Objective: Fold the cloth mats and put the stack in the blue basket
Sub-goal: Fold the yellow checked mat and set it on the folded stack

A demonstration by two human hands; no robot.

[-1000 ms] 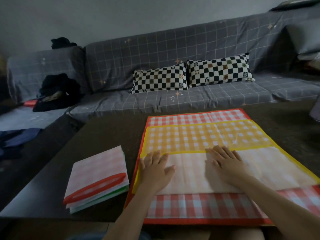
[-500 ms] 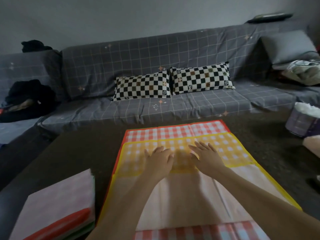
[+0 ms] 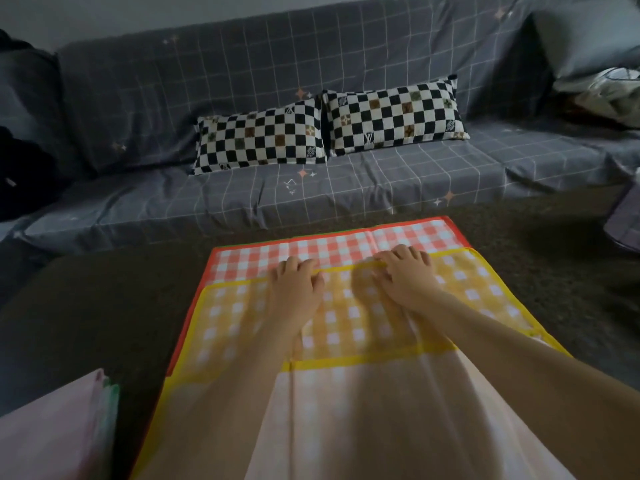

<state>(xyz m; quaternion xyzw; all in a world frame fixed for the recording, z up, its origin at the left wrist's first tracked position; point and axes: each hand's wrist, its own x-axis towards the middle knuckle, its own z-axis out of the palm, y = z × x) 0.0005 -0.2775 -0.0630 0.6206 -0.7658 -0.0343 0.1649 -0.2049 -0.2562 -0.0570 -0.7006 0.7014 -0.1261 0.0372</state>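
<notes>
At the near left corner lies a stack of folded pale pink and green cloth mats (image 3: 59, 431) on the dark speckled surface (image 3: 104, 306). Right of it, a yellow-bordered checked cloth mat (image 3: 346, 327) lies half-folded, pale underside up at the near end, over a red-bordered checked cloth mat (image 3: 325, 247) whose far strip shows beyond it. Both forearms reach far across the yellow mat. The left hand (image 3: 294, 289) and right hand (image 3: 408, 275) lie side by side at that mat's far yellow edge, fingers (image 3: 401, 252) curled onto the border; whether they pinch it or only press cannot be told. Beyond stands a grey grid-patterned sofa (image 3: 242, 188) with two black-and-white chequered cushions (image 3: 259, 136).
</notes>
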